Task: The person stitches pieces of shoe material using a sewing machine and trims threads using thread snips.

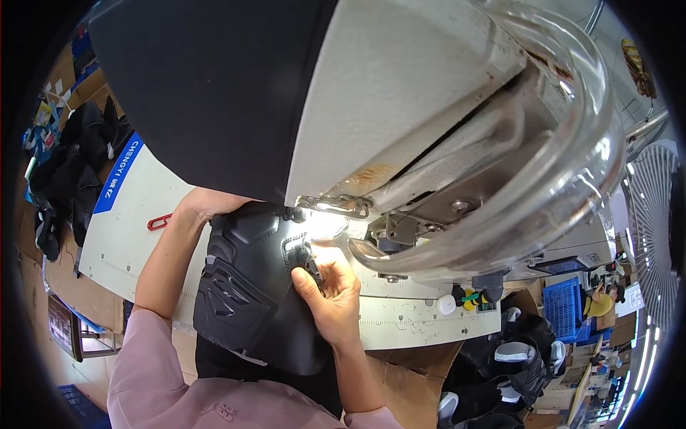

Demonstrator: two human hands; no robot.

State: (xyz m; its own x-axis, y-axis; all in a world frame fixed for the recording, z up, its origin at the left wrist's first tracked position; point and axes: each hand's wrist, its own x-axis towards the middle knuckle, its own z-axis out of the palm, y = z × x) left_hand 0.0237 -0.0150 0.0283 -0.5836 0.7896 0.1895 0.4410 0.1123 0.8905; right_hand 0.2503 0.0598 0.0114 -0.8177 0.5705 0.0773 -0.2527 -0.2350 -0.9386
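Observation:
A black moulded panel point(239, 304) with raised angular ridges, like a bag's shell, lies in front of me under the head of a sewing machine point(400, 107). A bright lamp lights the panel's far right edge, beside the machine's needle area point(332, 222). My right hand point(332, 289) is closed on that edge, thumb on top, with a small dark piece between thumb and fingers. From the left, my left hand point(218, 202) reaches to the panel's far edge. The machine head hides its fingers, so their grip cannot be seen.
On the white machine table point(164, 193) lies a small red tool point(158, 222). Thread spools point(471, 300) stand at the right. Black pieces are heaped at the left point(78, 164) and lower right point(511, 357). Another person point(602, 302) sits farther right, by a blue crate point(562, 311).

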